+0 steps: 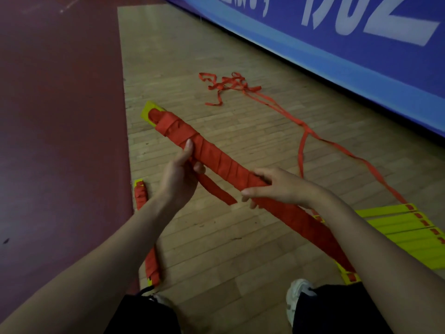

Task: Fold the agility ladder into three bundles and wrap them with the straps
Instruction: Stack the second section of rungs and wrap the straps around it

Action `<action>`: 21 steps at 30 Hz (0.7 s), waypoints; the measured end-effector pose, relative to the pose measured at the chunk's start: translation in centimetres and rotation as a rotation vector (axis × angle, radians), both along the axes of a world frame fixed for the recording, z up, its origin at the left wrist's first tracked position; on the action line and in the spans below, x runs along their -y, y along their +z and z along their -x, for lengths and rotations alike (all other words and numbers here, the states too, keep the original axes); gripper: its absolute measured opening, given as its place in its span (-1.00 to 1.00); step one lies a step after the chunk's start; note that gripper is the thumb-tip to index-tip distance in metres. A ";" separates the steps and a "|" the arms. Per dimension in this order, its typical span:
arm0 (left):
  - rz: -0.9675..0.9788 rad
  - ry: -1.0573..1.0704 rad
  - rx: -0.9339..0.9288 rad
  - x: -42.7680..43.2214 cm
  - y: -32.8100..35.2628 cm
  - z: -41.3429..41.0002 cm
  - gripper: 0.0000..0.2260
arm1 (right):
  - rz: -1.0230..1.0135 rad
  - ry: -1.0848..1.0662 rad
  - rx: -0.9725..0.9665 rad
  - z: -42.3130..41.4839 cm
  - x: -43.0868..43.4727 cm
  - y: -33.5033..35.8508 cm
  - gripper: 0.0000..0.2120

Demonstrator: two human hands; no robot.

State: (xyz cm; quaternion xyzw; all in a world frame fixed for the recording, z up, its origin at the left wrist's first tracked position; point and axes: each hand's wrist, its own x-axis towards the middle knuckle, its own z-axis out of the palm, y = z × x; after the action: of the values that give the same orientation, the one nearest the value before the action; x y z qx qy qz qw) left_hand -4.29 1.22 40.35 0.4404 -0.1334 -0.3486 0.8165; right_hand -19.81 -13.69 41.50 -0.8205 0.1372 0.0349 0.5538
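Bundle (216,157) — gripped by left hand (179,179) and right hand (277,188) — above wood floor (204,242).

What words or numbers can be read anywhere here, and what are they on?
"02": big white characters on the blue banner, tops cut off; the two before them look like "13" but are unsure.
Further left on the banner, smaller white characters: cut off and blurred, unreadable.
No writing visible on the red bundle, yellow rungs or floor.

matt woven cloth being shown by the strap (216,189) around the bundle (224,160), smooth plastic by the rungs (397,227), worn matt wood by the floor (228,249), faint sheen by the banner (349,51)
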 end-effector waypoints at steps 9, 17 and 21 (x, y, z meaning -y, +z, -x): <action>-0.071 -0.002 0.098 -0.5 0.4 -0.3 -0.74 | -0.234 0.079 0.013 0.1 -1.0 -0.7 -0.49; -0.348 0.174 0.184 -0.6 -0.2 -0.2 -0.73 | 0.145 0.033 0.092 -0.1 -0.4 -1.4 -0.40; -0.415 0.236 0.267 -0.4 -0.7 0.4 -0.78 | 0.435 0.027 0.112 -0.4 -0.3 -1.5 -0.40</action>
State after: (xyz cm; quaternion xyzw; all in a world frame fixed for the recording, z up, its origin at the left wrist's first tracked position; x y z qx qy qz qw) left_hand -4.68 1.61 39.62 0.6530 -0.1133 -0.2097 0.7189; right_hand -19.40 -13.43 39.95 -0.9231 0.0998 -0.0336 0.3698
